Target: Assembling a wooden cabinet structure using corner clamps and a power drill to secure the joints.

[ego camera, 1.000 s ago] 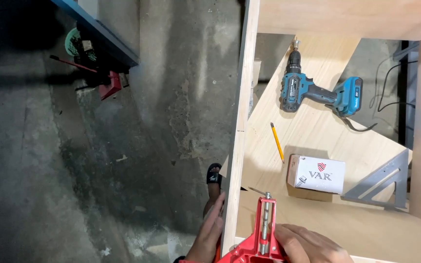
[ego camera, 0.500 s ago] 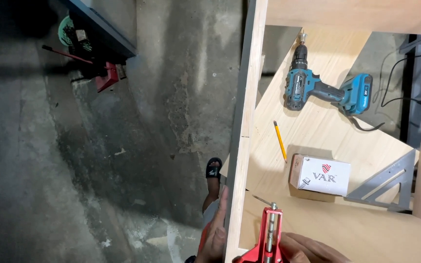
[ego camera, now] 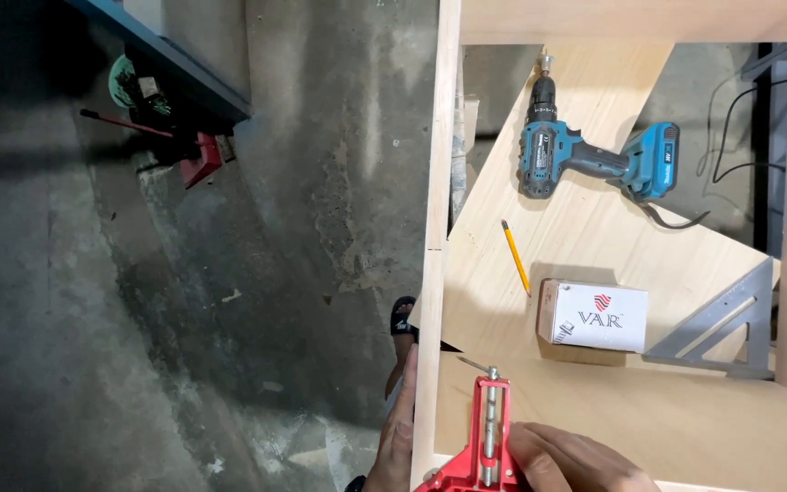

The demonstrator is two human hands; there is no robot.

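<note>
Beside board edge (ego camera: 430, 301), red clamp (ego camera: 485, 437).

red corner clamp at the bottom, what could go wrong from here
1. The red corner clamp sits at the joint with the right hand on it and the left hand against the upright board; fingers near the screw could get pinched.
2. The upright board looks thin and tall, so it might lean out of square if the hold loosens.
3. The pencil lies loose on the sloped panel and could roll off.
</note>
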